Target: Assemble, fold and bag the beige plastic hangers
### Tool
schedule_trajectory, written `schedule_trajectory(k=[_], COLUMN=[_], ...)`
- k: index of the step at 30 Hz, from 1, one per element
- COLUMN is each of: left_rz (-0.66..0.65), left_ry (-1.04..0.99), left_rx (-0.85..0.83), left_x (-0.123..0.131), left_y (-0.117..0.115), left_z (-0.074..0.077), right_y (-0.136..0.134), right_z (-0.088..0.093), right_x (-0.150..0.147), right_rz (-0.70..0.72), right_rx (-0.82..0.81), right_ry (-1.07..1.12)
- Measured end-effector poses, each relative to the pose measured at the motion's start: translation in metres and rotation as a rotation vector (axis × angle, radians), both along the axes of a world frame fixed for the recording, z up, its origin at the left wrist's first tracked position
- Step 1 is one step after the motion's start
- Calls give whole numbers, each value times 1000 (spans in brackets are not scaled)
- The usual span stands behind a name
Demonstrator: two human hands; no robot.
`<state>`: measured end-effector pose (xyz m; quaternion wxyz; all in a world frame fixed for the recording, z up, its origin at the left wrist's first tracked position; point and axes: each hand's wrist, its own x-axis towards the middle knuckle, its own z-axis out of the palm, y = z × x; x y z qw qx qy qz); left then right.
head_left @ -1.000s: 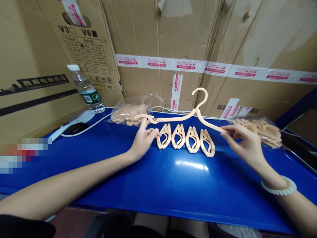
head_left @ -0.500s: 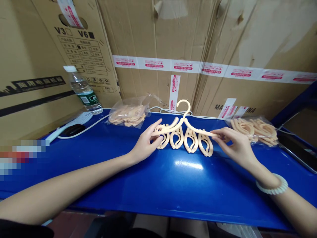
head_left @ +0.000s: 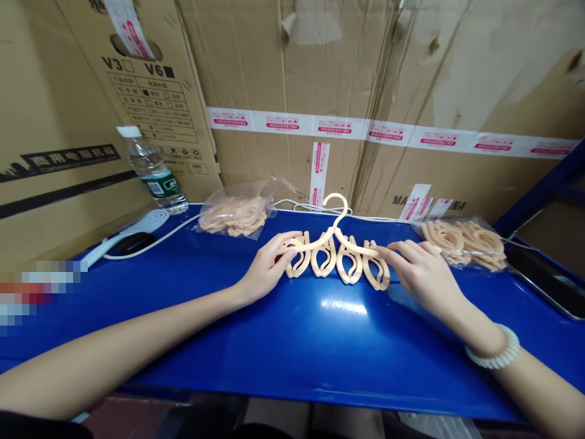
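A cream plastic folding clothes hanger (head_left: 320, 242) is spread out in front of me, its hook pointing to the back. My left hand (head_left: 265, 268) pinches the left arm's end between thumb and fingers. At the other end, my right hand (head_left: 423, 274) has its fingers closed on the tip, the thumb mostly hidden. Several folded hangers of the same colour lie in a row on the blue table under and in front of the open one, among them a folded hanger (head_left: 350, 268) near the middle and one (head_left: 376, 272) by my right fingers.
Clear bags of folded hangers lie at the left (head_left: 235, 213) and the right (head_left: 464, 241). A water bottle (head_left: 158, 174), a white fan-like object (head_left: 132, 231) and a dark mouse-like object (head_left: 134, 243) stand left. A phone-like dark slab (head_left: 553, 280) lies right. Cardboard boxes (head_left: 292, 67) wall the back.
Both hands have lowered the open hanger toward the row of folded ones. Its arms now sit closer over them, and the right hand has moved slightly left.
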<state>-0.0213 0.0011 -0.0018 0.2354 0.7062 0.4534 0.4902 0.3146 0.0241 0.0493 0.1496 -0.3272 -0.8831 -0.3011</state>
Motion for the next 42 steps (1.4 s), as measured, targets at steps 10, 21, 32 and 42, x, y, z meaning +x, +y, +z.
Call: schedule_trajectory(k=[10,21,32,42], left_rz=[-22,-47,-71,-200], left_ry=[25,17,-411,-490], left_rx=[19,57,-215,-246], left_x=[0,1,9,34], left_y=[-2,-3,-4,-23], left_z=[1,3,8,12], right_y=[-8,-8,11,-12], right_z=[2,-5,-1,-12], right_x=[-3,-9,1,-37], right_rz=[-139,-15,114,255], right_rx=[223,43,-815,-1288], right_ry=[0,276,1092,1347])
